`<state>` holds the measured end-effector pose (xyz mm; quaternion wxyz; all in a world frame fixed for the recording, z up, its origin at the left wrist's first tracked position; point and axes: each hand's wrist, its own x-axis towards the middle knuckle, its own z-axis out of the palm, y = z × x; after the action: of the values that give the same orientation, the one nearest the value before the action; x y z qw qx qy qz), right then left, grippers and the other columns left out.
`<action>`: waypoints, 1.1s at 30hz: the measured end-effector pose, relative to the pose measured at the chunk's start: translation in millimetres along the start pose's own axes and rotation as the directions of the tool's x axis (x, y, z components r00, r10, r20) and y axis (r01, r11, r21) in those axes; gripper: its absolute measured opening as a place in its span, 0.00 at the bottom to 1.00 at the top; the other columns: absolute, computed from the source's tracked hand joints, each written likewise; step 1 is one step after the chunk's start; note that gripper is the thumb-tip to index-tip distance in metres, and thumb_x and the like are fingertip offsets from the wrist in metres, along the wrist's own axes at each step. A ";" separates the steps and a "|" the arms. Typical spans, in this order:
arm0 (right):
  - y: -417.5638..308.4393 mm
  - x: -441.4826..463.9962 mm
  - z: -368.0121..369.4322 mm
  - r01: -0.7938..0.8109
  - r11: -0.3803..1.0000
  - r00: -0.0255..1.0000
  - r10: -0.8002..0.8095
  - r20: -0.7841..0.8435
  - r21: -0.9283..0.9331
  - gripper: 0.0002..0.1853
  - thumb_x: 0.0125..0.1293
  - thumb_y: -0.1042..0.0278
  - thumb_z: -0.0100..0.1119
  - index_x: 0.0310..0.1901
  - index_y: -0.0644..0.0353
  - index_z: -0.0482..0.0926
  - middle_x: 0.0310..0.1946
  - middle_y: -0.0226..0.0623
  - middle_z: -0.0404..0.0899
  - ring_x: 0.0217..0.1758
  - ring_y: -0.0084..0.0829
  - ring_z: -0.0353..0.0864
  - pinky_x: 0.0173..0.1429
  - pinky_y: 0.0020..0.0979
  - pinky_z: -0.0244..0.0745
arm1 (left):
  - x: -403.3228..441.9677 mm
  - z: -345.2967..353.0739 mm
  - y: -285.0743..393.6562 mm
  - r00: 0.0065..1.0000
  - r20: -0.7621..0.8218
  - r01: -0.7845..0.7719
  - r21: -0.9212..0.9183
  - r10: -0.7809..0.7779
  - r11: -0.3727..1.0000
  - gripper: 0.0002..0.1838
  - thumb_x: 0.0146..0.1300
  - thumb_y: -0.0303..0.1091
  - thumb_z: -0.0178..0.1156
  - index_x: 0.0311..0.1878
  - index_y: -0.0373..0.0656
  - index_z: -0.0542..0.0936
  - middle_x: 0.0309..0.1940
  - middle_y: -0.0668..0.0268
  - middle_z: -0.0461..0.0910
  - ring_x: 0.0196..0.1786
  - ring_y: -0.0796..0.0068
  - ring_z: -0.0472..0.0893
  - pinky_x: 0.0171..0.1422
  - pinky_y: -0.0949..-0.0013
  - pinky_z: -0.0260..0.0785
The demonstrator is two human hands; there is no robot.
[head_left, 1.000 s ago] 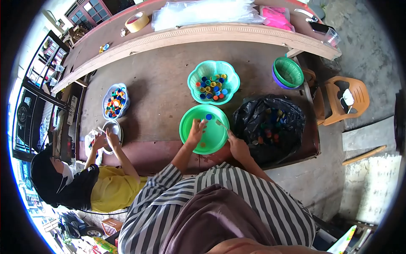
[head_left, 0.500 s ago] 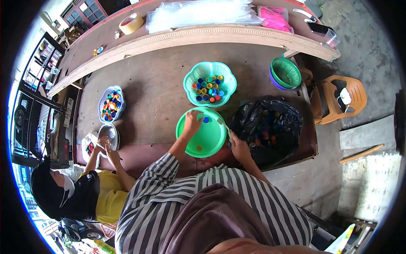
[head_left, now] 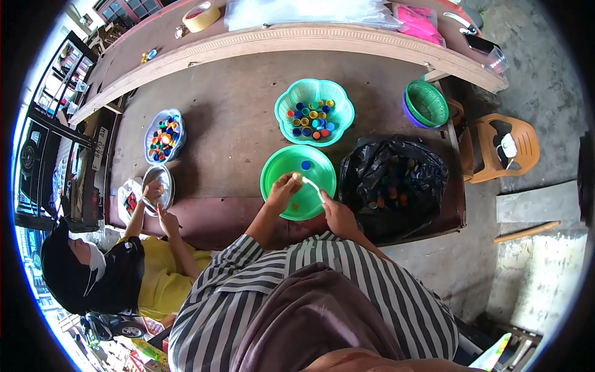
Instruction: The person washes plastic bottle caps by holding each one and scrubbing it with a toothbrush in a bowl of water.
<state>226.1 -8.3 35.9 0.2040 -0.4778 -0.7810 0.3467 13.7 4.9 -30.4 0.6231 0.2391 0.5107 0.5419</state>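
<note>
My left hand (head_left: 282,192) pinches a small yellowish bottle cap (head_left: 297,177) over the round green basin (head_left: 266,170). My right hand (head_left: 339,217) is closed around a thin, pale-handled tool (head_left: 313,185), whose tip meets the cap or lies right at it; its exact kind is too small to make out. In the basin lie a blue cap (head_left: 305,165) and a yellowish-orange cap (head_left: 295,206). Just behind stands a turquoise scalloped basket (head_left: 344,115) with several coloured caps. A black plastic bag (head_left: 362,164) of caps sits right of my right hand.
To the left, a co-worker's hands (head_left: 162,214) work by a metal bowl (head_left: 171,186), near a pale blue basket (head_left: 181,139) of caps. Nested green and purple baskets (head_left: 427,102) stand at the right edge. A wooden rail (head_left: 279,37) crosses the table's back.
My left hand has come down and toward me, now with a yellowish cap in its fingers. My right hand has moved left, bringing the pale tool to the cap. The view has shifted slightly.
</note>
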 end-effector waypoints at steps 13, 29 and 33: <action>-0.9 -0.2 2.0 -0.004 0.987 1.000 0.000 -0.022 -0.163 0.22 0.67 0.66 0.47 0.63 0.55 0.65 0.29 0.53 0.79 0.32 0.51 0.80 0.35 0.48 0.72 | -29.1 7.2 1.1 0.996 0.093 0.017 -0.318 0.013 0.948 0.16 0.70 0.38 0.50 0.54 0.38 0.72 0.48 0.63 0.75 0.52 0.75 0.75 0.60 0.71 0.69; -13.4 -8.0 -3.1 0.116 0.993 0.984 -0.117 -0.133 -0.014 0.21 0.67 0.67 0.48 0.61 0.52 0.68 0.33 0.50 0.79 0.34 0.51 0.79 0.37 0.46 0.72 | -30.7 5.2 0.3 0.999 0.051 0.022 -0.422 0.000 0.906 0.14 0.65 0.24 0.54 0.52 0.41 0.69 0.42 0.62 0.76 0.44 0.73 0.77 0.50 0.72 0.72; -2.9 -8.0 3.0 0.025 0.987 0.999 -0.030 -0.027 -0.160 0.20 0.66 0.67 0.49 0.61 0.52 0.69 0.31 0.49 0.80 0.32 0.50 0.79 0.35 0.45 0.73 | -30.6 6.5 -0.6 0.992 0.074 -0.067 -0.381 0.102 0.922 0.10 0.62 0.24 0.59 0.46 0.41 0.73 0.39 0.66 0.77 0.41 0.76 0.78 0.49 0.74 0.71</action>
<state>226.1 -17.3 36.1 0.1815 -0.4868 -0.8097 0.2730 23.1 -21.8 -17.0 0.6565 0.1612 0.3565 0.6449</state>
